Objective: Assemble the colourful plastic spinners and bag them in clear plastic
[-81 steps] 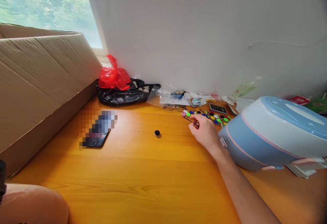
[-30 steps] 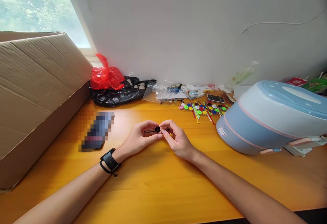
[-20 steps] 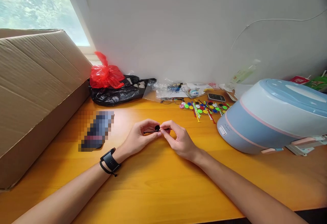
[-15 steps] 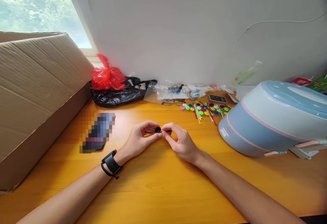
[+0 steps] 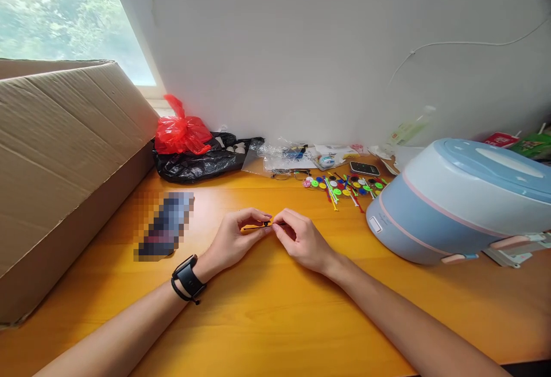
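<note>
Left hand (image 5: 232,239) in the head view pinches a small black piece (image 5: 266,224) between thumb and fingers; the right hand (image 5: 303,242), just beside it, grips a thin black rod (image 5: 253,228) between thumb and curled forefinger. Slender and straight, the rod reaches into the hollow of the left hand. The piece is compact, partly covered by fingertips; whether the two are joined cannot be told. Beneath both hands spreads a smooth wood-grained tabletop (image 5: 241,319). Beyond the right hand lie round, bright plastic discs (image 5: 315,183) and slim coloured sticks (image 5: 332,200). To its right stands a rounded blue-and-white appliance (image 5: 434,222) with pink bands. Left of the left hand are a pixelated phone (image 5: 170,222) and a creased cardboard box (image 5: 73,142); beyond it, a knotted, shiny red bag (image 5: 183,136) sits on crinkled black plastic (image 5: 189,167).
</note>
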Motion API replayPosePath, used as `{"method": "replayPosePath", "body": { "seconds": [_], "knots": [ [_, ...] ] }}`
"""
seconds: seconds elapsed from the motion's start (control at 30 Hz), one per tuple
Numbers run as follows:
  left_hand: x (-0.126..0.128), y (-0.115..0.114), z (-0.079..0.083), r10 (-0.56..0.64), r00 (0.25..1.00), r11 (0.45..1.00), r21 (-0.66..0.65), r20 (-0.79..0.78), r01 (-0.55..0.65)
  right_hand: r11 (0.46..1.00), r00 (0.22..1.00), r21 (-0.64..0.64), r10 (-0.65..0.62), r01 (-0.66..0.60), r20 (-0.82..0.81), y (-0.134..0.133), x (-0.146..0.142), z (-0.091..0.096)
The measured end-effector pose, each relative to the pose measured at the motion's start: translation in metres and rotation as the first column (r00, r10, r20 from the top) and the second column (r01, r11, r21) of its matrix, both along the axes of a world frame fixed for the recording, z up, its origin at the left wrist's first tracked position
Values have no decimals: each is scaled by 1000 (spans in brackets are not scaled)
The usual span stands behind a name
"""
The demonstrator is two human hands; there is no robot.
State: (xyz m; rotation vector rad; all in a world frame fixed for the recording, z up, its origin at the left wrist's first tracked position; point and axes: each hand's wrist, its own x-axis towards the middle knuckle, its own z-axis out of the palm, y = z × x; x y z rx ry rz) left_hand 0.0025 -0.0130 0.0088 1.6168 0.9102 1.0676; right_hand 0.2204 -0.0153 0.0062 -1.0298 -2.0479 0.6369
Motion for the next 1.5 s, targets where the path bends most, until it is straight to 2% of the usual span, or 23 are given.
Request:
{"method": "replayPosePath", "body": {
  "seconds": [0.37,0.6,0.7,0.8,0.93,1.1,1.17,1.27,1.37,1.5],
  "knots": [
    [-1,0,7,41,996,999,18,-81,-39,999,999,10,34,-35,31,0,1,-1],
    [-2,2,11,-36,986,998,37,-160,42,1000,1000,-9,19,-19,-4,2,2,-1],
    [-6,7,8,-30,969,993,105,-246,57,1000,1000,-19,22,-22,1,4,3,-4],
    [-12,15,4,52,940,968,248,-336,35,999,1000,-43,19,-19,15,5,3,-8],
    [-20,28,-2,217,894,916,399,-393,-48,998,999,-46,-30,32,37,6,4,-9],
    [-29,33,-1,426,804,849,490,-415,-197,988,983,29,-156,154,98,16,15,-5],
    [-30,31,3,521,738,809,525,-429,-266,975,968,76,-216,208,124,25,23,-5],
    [-30,27,10,643,596,748,561,-481,-354,946,934,176,-304,273,188,40,40,-7],
    [-29,25,15,622,504,783,499,-599,-372,906,879,295,-386,304,279,52,57,-11],
    [-30,25,15,549,526,834,387,-650,-392,882,805,366,-437,296,401,59,68,-15]
  ]
}}
